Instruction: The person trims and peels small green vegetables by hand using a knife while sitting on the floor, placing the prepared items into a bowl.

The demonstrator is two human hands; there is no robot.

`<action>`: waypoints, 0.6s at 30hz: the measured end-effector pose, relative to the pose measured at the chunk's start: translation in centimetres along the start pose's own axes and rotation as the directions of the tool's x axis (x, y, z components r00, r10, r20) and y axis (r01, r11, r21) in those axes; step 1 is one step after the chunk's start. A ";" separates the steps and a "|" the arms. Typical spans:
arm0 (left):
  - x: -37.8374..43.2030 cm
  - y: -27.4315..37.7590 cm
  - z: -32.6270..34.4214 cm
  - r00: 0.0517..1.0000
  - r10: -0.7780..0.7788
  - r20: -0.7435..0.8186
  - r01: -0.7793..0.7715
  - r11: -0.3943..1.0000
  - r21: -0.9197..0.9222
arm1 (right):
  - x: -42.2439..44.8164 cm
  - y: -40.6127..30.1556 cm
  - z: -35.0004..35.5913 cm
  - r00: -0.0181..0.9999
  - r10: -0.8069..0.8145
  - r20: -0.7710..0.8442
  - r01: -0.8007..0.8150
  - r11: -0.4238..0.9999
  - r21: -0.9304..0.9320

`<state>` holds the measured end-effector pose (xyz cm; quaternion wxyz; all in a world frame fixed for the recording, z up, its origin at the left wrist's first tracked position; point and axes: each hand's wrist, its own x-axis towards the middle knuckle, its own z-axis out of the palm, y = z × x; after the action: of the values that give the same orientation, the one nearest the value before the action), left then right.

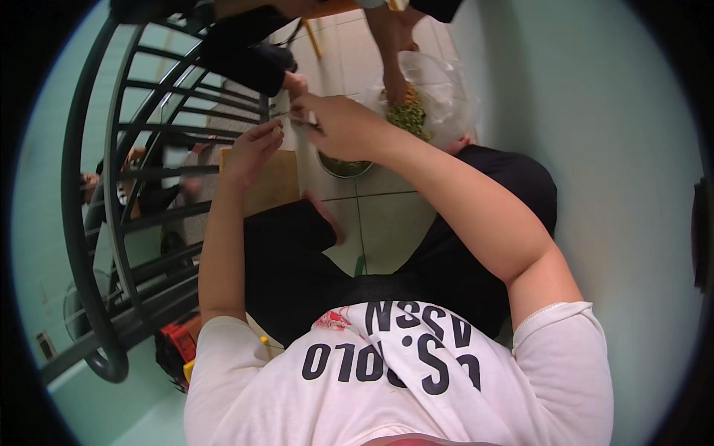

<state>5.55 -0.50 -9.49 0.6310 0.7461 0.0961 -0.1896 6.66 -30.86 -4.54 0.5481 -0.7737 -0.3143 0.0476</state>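
Observation:
My left hand is raised beside the railing, a small pale green piece pinched between thumb and fingertips. Just right of it, my right hand is closed around a small metal tool, blurred and mostly covered by the fingers; its kind is unclear. The tool's thin end points towards the left hand. Partly hidden below the right hand, a round metal bowl with green bits in it rests on the floor. Beyond the right forearm lies a clear plastic bag with a heap of chopped green and orange vegetables.
A co-worker's hand reaches into the vegetable heap. Another person's dark-clothed limb comes close to my hands. Dark metal railing runs along the left, a pale green wall along the right. A wooden board sits near my left wrist.

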 end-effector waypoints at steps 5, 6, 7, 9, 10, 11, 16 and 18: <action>-4.5 3.8 -0.5 0.992 -0.015 -0.124 -0.043 0.893 -0.447 | 0.3 0.4 2.6 1.000 0.019 -0.012 -0.019 1.000 0.022; -4.9 4.5 -0.2 0.991 0.044 -0.124 -0.094 0.896 -0.434 | 0.0 0.1 2.8 0.999 0.042 0.000 -0.042 0.999 -0.005; -5.0 4.9 0.0 0.987 0.104 -0.120 -0.145 0.896 -0.421 | 0.0 0.1 2.9 0.999 0.038 0.017 -0.038 0.999 -0.015; -5.0 5.0 -0.3 0.986 0.150 -0.075 -0.167 0.899 -0.404 | 0.1 -0.1 3.3 0.999 -0.003 -0.042 0.006 0.996 0.087; -4.8 5.0 -0.4 0.981 0.195 -0.017 -0.187 0.906 -0.380 | 0.2 -0.3 3.3 1.000 -0.005 -0.031 0.007 0.996 0.085; -4.5 4.9 -0.4 0.982 0.190 -0.021 -0.183 0.904 -0.387 | 0.3 -0.7 3.1 0.999 0.047 -0.026 -0.045 0.995 0.084; -3.1 5.0 0.9 0.975 0.191 -0.112 -0.207 0.967 -0.151 | 0.1 0.0 3.6 0.989 0.142 -0.051 -0.135 0.983 0.122; -3.4 5.4 1.6 0.975 0.192 -0.116 -0.205 0.972 -0.113 | 0.1 0.2 3.9 0.982 0.173 -0.075 -0.157 0.972 0.176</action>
<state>4.30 -2.74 -3.45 0.6861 0.7201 0.0655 -0.0800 5.19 -27.65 -6.27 0.6196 -0.7491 -0.2187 0.0849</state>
